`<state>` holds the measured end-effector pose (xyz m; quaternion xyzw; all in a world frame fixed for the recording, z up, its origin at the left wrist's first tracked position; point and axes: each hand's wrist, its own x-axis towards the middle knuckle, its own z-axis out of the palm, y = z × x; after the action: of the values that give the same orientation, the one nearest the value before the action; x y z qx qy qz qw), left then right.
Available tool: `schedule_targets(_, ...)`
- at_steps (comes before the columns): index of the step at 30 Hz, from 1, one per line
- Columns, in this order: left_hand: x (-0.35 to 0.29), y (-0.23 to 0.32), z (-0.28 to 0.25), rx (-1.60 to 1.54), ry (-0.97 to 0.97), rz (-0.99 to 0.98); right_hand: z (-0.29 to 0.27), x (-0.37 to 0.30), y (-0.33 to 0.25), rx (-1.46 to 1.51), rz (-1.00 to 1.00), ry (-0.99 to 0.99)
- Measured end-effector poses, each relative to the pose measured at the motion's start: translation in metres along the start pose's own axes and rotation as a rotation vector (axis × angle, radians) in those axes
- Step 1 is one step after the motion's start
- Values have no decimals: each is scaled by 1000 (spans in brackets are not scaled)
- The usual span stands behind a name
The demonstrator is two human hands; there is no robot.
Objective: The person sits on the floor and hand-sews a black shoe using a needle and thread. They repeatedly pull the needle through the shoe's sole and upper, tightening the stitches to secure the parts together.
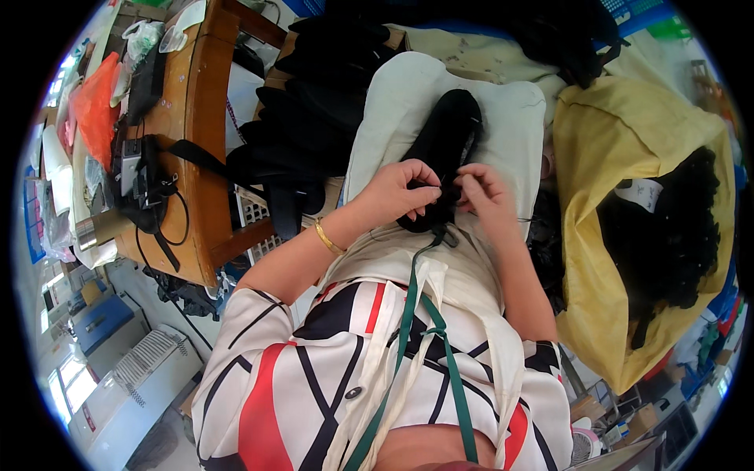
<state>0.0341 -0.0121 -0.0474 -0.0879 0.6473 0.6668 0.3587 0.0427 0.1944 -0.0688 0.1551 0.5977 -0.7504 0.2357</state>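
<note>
A black shoe point(448, 129) lies sole-hidden on a white cushion point(393, 86) across my lap, its rounded end pointing away from me. Both my hands are at its near end. My left hand point(400, 192) is closed in a pinch over the left edge, thumb against fingertips. On the other side, my right hand point(483, 192) is also closed, thumb and forefinger together beside the shoe, slightly blurred. Whatever either pinch holds is too small to make out. Green ribbon point(410, 302) and cream apron straps point(506, 353) hang down over my front.
Several black shoes point(314, 102) are piled left of the cushion. Beyond them stands a wooden table point(200, 118) with a black strap point(200, 155) and cables. At right, a yellow bag point(585, 235) holds black pieces point(660, 243). A blue basket point(640, 12) is at the far right.
</note>
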Motion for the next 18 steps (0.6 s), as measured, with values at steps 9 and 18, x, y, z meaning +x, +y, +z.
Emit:
schedule_targets(9, -6, 1, 6, 77, -1, 63, 26, -13, -11, -836, -929, 79)
schedule_targets(18, -24, -4, 8, 611, 41, 450, -41, -54, -43, 312, -162, -20)
